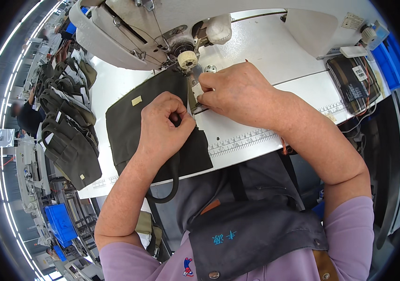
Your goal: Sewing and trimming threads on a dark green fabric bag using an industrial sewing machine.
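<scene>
A dark olive fabric piece [130, 126] with a small pale yellow patch and a looped strap [174, 185] lies on the white sewing table [275, 56], under the head of the sewing machine [111, 33]. My left hand [165, 126] is closed on the fabric piece near its right side, fingers curled around a dark fold. My right hand [237, 96] is closed at the narrow lighter edge of the same fabric, just in front of the needle area, its fingertips partly hidden. The needle itself is too small to make out.
Folded olive bags [69, 145] are piled at left. A dark pouch [352, 82] and blue bin [394, 61] sit at right. A printed ruler runs along the front edge. Another person [27, 117] is at far left, near further machines and a blue crate [59, 225].
</scene>
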The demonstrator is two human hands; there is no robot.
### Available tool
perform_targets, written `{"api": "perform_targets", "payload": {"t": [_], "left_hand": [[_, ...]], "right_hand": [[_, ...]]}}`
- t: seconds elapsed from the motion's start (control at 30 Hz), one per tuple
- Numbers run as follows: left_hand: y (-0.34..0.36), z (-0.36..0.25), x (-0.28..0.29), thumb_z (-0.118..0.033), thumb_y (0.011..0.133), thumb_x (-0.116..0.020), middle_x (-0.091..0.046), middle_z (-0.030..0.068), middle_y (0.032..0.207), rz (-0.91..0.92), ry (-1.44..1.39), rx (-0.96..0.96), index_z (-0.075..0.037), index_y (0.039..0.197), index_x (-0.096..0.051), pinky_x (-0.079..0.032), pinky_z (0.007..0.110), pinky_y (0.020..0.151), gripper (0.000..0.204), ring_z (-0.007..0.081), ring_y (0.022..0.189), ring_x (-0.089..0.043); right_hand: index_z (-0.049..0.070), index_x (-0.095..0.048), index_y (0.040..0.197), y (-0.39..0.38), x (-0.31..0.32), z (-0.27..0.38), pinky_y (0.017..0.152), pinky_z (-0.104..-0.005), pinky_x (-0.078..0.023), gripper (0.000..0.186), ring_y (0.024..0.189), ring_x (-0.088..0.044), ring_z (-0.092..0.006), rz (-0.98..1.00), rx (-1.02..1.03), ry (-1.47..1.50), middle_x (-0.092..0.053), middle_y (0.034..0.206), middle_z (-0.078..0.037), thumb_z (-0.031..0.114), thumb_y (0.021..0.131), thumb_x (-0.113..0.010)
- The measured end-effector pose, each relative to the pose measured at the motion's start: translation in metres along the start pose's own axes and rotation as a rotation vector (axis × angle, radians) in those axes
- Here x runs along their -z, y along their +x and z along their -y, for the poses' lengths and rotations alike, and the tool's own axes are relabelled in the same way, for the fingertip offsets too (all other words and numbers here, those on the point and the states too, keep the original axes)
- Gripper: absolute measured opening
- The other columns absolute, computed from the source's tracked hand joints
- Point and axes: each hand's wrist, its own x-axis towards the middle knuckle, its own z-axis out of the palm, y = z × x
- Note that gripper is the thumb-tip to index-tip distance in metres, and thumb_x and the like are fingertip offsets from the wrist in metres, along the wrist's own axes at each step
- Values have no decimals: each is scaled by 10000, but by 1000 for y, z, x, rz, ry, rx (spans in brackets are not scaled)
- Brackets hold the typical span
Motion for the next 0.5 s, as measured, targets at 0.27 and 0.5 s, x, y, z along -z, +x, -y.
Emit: {"api": "perform_targets", "payload": {"t": [0.27, 0.5], "left_hand": [[-2, 3, 0, 28, 724, -671, -621, 61, 796, -18, -34, 8, 21, 700, -597, -450, 257, 582, 78, 123, 617, -543], [-6, -3, 11, -75, 775, -770, -701, 112, 1059, 12, 103, -281, -11, 969, -707, -552, 390, 869, 214, 281, 971, -691]], "right_hand": [[139, -735, 843, 0, -1, 0, 555, -368, -510, 78, 686, -661, -207, -58, -19, 74, -608, 829, -6, 174, 774, -746], [98, -701, 728, 2, 4, 7, 594, -407, -539, 81, 708, -689, -252, 18, -6, 5, -612, 842, -52, 171, 760, -687]]}}
